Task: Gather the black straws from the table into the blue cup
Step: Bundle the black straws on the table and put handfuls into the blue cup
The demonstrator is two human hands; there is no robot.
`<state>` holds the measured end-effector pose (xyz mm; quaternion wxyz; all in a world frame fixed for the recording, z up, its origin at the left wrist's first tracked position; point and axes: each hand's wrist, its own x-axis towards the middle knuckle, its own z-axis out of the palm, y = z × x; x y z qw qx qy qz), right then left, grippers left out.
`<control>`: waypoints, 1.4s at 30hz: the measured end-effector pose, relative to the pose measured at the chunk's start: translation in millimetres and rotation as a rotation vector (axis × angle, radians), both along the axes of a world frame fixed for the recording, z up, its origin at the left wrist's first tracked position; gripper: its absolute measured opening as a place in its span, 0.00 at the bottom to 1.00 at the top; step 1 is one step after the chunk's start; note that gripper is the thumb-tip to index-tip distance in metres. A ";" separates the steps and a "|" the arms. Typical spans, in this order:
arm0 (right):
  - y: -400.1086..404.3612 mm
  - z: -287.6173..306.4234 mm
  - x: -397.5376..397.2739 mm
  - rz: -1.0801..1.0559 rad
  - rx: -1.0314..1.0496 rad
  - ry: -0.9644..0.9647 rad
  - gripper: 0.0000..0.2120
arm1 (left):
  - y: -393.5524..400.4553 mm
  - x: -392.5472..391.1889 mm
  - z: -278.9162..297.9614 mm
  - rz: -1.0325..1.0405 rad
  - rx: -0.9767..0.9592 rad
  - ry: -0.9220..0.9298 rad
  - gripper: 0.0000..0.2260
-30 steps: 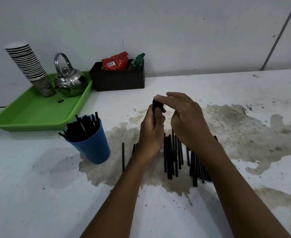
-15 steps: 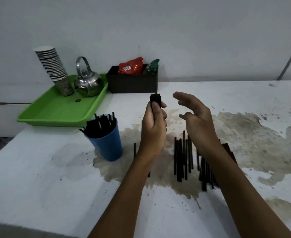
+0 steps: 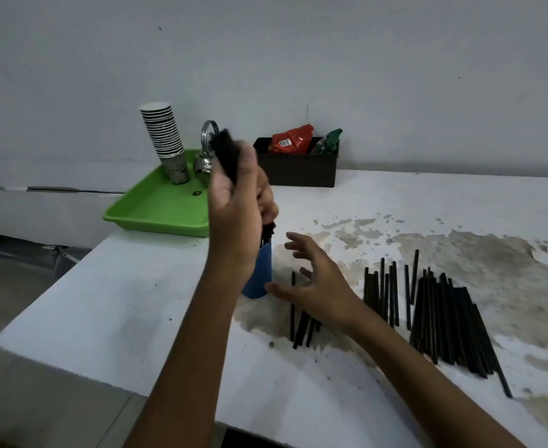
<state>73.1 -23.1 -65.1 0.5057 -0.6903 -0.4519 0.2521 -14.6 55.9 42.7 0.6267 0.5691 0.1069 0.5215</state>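
Nearest the camera, two bare forearms reach fwd over the white, stained tabletop (image 3: 137,312). R hand (image 3: 317,286) hovers low w/ fingers spread apart and relaxed, gripping nothing, just right of the blue cup (image 3: 259,276) and over a few loose black straws (image 3: 301,328) lying on the tabletop; can't tell if the fingertips touch the cup. Further right, a bigger batch of loose straws (image 3: 447,321) lies roughly parallel on the brown stain, some tight together, a few singles apart on its left. L hand (image 3: 237,202) is raised above the cup, fingers curled round a bundle of black straws (image 3: 225,156); the bundle's top end sticks out above the hand, blurred, and straw ends show just under the hand at the cup's mouth. Can't tell whether those lower ends belong to the held bundle or to straws already in the cup. The cup stands upright, mostly hidden behind the L wrist. Beyond, at the tabletop's far-left corner, a green tray (image 3: 156,211) carries a stack of paper cups (image 3: 166,143) and a metal kettle (image 3: 204,160), partly hidden by the hand. To its right, against the wall, a dark box (image 3: 301,169) holds a red packet (image 3: 292,140) and a green packet (image 3: 329,140).
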 end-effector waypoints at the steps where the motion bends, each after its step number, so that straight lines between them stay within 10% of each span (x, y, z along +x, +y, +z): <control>1: 3.8 -0.7 -4.9 0.011 -0.032 -0.016 0.43 | 6.0 -4.9 1.4 0.031 0.003 -0.024 0.06; 12: 22.2 -9.4 -30.0 -0.076 0.054 -0.149 0.29 | 38.6 -19.3 -29.5 0.295 0.120 -0.089 0.04; 26: 15.5 -5.6 -37.2 -0.111 0.077 -0.278 0.26 | 42.6 -22.5 -72.4 0.329 0.398 0.341 0.08; 35: 13.0 -5.1 -37.4 -0.117 0.081 -0.313 0.25 | 45.7 -33.5 -80.8 0.559 0.637 0.746 0.19; 42: 16.9 -9.8 -33.8 -0.128 0.079 -0.324 0.26 | 47.1 -44.6 -76.8 0.496 0.587 0.724 0.35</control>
